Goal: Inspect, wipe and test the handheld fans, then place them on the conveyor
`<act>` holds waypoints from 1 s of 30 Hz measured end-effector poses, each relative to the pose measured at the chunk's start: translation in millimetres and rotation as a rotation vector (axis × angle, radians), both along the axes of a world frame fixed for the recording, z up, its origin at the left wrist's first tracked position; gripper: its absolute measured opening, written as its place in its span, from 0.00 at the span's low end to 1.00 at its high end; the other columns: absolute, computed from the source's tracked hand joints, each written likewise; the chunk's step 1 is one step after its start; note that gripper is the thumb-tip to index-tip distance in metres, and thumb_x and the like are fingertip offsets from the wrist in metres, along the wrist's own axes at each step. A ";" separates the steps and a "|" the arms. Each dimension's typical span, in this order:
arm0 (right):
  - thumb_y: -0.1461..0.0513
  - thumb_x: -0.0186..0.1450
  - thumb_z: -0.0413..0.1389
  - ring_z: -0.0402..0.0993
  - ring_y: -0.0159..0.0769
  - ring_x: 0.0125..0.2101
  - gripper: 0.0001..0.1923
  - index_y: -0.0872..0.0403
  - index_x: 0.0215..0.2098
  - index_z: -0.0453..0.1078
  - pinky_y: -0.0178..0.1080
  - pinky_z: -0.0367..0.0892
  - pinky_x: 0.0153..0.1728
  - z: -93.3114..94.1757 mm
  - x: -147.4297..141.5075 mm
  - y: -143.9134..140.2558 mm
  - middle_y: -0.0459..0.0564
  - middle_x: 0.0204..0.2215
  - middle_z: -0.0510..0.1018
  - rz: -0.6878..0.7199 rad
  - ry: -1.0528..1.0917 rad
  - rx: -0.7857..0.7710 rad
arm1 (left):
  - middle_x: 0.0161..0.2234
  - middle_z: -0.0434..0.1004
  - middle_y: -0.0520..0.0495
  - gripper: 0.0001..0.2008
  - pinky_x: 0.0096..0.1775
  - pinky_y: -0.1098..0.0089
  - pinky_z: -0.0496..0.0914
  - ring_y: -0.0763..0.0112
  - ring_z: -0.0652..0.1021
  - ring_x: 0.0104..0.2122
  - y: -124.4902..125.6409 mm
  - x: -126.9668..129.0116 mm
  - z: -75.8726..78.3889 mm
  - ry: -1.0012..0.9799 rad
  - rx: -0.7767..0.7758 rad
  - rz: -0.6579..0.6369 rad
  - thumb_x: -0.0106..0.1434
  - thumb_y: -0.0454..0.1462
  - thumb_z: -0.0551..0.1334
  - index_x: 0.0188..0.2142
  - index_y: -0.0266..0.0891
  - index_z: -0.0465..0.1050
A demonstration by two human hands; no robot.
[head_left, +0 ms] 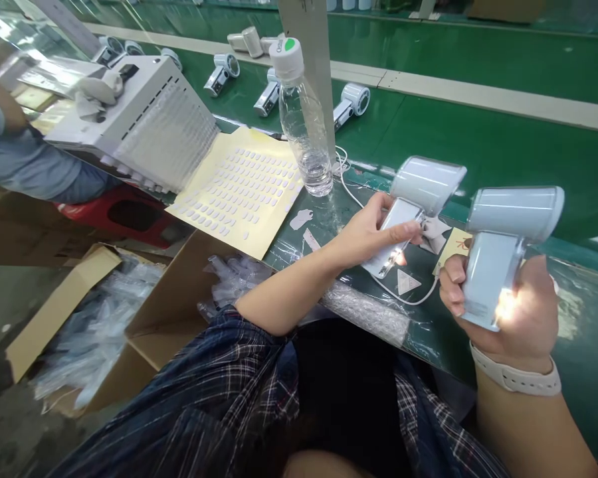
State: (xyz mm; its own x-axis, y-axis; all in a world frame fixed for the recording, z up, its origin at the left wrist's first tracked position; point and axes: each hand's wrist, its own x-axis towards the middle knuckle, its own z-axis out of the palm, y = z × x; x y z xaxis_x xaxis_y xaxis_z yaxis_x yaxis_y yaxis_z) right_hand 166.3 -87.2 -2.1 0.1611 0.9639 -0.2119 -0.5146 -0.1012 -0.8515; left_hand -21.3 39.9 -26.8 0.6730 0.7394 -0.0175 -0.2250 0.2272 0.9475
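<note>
The right hand (pixel 528 312) is wrapped around a pale blue, glossy plastic device with a drum-shaped head (pixel 515 212), a bright spot of light (pixel 507 309) at its lower end. The left hand (pixel 373 232) grasps a matching pale blue device (pixel 426 182) over the dark green counter (pixel 593 345). Beyond lies a yellow sheet (pixel 266 232) with small white pieces (pixel 246 236), then a clear, white-capped plastic bottle (pixel 303 126). Farthest, similar devices (pixel 353 96) rest on a wide green surface (pixel 428 126).

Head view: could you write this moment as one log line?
left hand: holds pale device | right hand: holds similar device | bottle: stands on table | yellow sheet: beside bottle
</note>
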 end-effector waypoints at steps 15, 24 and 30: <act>0.31 0.67 0.65 0.88 0.55 0.38 0.30 0.43 0.48 0.89 0.57 0.89 0.35 -2.9 -18.4 -10.5 0.55 0.45 0.89 -0.150 -0.178 0.020 | 0.39 0.80 0.50 0.29 0.38 0.64 0.76 0.64 0.84 0.38 -12.0 -8.5 4.8 -0.134 -0.112 -0.249 0.68 0.59 0.73 0.52 0.47 0.62; 0.31 0.65 0.67 0.90 0.55 0.37 0.34 0.49 0.47 0.89 0.54 0.89 0.35 -1.6 -19.3 -9.6 0.59 0.45 0.90 -0.171 -0.171 0.021 | 0.43 0.84 0.41 0.34 0.47 0.58 0.81 0.56 0.87 0.45 -8.6 0.4 -1.3 -0.109 -0.207 -0.289 0.61 0.58 0.75 0.56 0.41 0.73; 0.31 0.72 0.60 0.75 0.40 0.23 0.32 0.47 0.33 0.83 0.42 0.72 0.21 -10.5 -28.4 -0.4 0.48 0.26 0.82 -0.106 -0.384 0.121 | 0.32 0.79 0.45 0.37 0.29 0.65 0.76 0.68 0.78 0.27 -11.2 11.0 -8.3 -0.276 -0.236 -0.388 0.59 0.72 0.66 0.38 0.41 0.74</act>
State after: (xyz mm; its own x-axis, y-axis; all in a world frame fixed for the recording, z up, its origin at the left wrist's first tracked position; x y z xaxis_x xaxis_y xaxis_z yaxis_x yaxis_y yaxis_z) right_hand 137.9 -87.6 -12.5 0.3063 0.9519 -0.0033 -0.1595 0.0479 -0.9860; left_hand -10.3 28.7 -35.1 0.8996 0.4322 0.0628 -0.3154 0.5433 0.7781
